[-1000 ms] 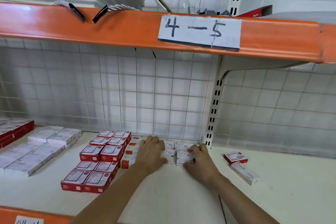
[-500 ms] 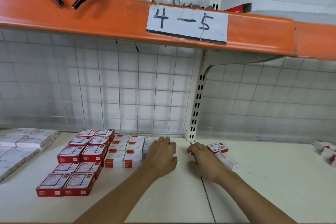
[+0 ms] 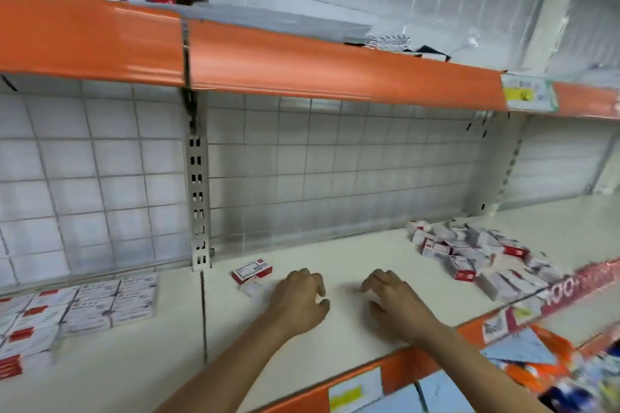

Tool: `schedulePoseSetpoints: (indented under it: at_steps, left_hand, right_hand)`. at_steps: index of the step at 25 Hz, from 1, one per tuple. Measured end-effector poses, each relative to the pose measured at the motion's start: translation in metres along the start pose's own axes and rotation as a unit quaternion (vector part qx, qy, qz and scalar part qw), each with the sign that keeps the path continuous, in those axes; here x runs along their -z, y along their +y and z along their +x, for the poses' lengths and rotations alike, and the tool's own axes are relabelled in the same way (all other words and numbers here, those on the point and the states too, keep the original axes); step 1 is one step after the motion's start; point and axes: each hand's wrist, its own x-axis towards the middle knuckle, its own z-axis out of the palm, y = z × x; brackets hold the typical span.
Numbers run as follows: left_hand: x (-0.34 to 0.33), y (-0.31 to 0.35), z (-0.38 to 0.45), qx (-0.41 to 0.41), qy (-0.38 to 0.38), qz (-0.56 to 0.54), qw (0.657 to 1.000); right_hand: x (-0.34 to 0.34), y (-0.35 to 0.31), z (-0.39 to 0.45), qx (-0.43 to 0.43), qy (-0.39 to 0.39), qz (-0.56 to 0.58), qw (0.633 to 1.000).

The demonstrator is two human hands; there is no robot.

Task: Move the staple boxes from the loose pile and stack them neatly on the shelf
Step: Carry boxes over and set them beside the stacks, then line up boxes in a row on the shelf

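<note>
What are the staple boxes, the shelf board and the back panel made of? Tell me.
Staple boxes: likely printed cardboard, matte, judging by the folded edges and red-and-white print. Shelf board: smooth cream surface with a soft sheen, perhaps painted metal; unsure. Back panel: thin wire grid, probably coated metal.

A cream shelf (image 3: 335, 325) runs across the view, with an orange-fronted upper shelf (image 3: 302, 67) above it. Behind stands a white wire-grid back panel (image 3: 335, 171), split by a slotted white upright (image 3: 198, 198). Paper labels (image 3: 355, 389) sit on the orange front edge (image 3: 396, 369). A price tag (image 3: 528, 95) hangs at the upper right. The light is even.
</note>
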Motion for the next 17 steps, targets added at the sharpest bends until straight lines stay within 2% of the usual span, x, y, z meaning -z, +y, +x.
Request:
schedulePoseSetpoints:
  at_steps: [6, 10, 13, 17]
  left_hand:
    - [-0.052, 0.082, 0.056, -0.036, -0.022, -0.036, 0.998]
    - [-0.084, 0.128, 0.090, -0.045, -0.039, -0.068, 0.996]
    - [-0.106, 0.162, 0.111, -0.065, -0.045, -0.099, 0.992]
    - [-0.127, 0.202, 0.127, -0.101, -0.053, -0.126, 0.986]
  right_hand:
    - [0.024, 0.135, -0.031, -0.204, 0.043, 0.044, 0.977]
    - [0.031, 0.209, -0.047, -0.286, 0.063, 0.035, 0.955]
    - [0.035, 0.245, -0.056, -0.303, 0.055, 0.023, 0.951]
    - [0.033, 0.262, -0.062, -0.228, 0.021, 0.032, 0.973]
